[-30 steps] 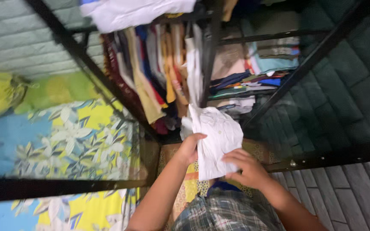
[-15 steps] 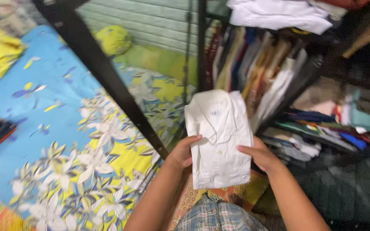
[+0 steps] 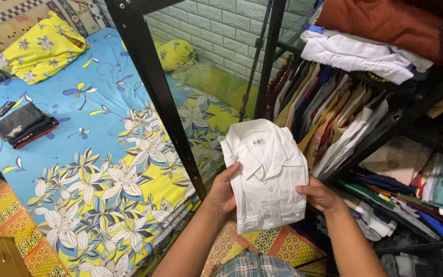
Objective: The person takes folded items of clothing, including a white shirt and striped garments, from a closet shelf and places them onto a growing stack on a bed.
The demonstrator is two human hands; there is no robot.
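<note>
Holding a folded white shirt at frame center, we've got left hand and right hand fingers clamped on its edges.

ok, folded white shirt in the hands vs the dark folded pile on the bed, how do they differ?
The white shirt is pale, held up between the left hand and right hand; the dark pile is black and lies flat on the floral bedsheet, untouched. The shirt shows collar and buttons; the pile shows neither. Both are folded.
</note>
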